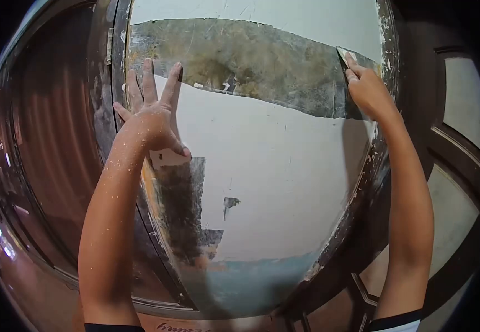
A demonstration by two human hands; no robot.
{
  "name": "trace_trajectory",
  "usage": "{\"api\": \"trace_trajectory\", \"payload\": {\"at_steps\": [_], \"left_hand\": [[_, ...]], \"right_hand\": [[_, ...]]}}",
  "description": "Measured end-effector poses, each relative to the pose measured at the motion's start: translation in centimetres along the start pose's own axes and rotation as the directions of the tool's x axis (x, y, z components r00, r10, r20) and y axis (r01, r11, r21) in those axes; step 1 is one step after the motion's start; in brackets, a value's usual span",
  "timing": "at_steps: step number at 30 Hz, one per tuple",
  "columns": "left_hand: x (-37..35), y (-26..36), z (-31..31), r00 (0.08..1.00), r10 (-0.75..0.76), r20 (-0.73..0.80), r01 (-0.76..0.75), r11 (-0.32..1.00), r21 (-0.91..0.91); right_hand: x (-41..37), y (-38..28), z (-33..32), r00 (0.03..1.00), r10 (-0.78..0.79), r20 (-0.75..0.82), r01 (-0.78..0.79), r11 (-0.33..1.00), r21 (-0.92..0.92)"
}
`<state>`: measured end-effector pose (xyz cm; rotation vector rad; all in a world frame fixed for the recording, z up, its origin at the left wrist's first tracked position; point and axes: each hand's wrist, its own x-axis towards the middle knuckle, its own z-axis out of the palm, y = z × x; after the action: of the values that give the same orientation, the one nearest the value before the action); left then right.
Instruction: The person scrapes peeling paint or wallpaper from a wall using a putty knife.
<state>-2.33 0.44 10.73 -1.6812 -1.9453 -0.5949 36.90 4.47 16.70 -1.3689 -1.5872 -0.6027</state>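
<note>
In front of me is an upright panel with peeling white paint. A wide grey-brown stripped band crosses its upper part. My left hand lies against the panel's left side, fingers spread, with pale flakes on its wrist and forearm. My right hand is closed around a scraper, most of which the fingers hide. The tool's thin blade touches the upper edge of the stripped band, near the panel's right side.
A second stripped patch runs down the panel's lower left. Bluish paint shows along the bottom. The dark frame has chipped edges. A hinge joins the left frame beside a dark wooden door. Dark-framed panes stand at right.
</note>
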Motion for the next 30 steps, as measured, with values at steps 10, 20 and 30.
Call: {"api": "trace_trajectory", "payload": {"at_steps": [10,20,30], "left_hand": [[0.3,-0.8,0.9,0.997,0.052,-0.059,-0.057,0.994,-0.09],[0.3,-1.5,2.0,0.98,0.101,-0.171,-0.124,0.983,-0.132],[-0.3,-0.5,1.0,0.99,0.025,-0.137,-0.044,0.99,-0.137]], "right_hand": [[-1.0,-2.5,-1.1,0.989,0.135,0.053,-0.137,0.99,0.033],[-0.6,-0.9,0.4,1.0,0.002,0.003,-0.002,1.0,0.003],[-1.1,-2.9,-0.1,0.998,-0.05,-0.029,0.05,0.999,0.011]]}}
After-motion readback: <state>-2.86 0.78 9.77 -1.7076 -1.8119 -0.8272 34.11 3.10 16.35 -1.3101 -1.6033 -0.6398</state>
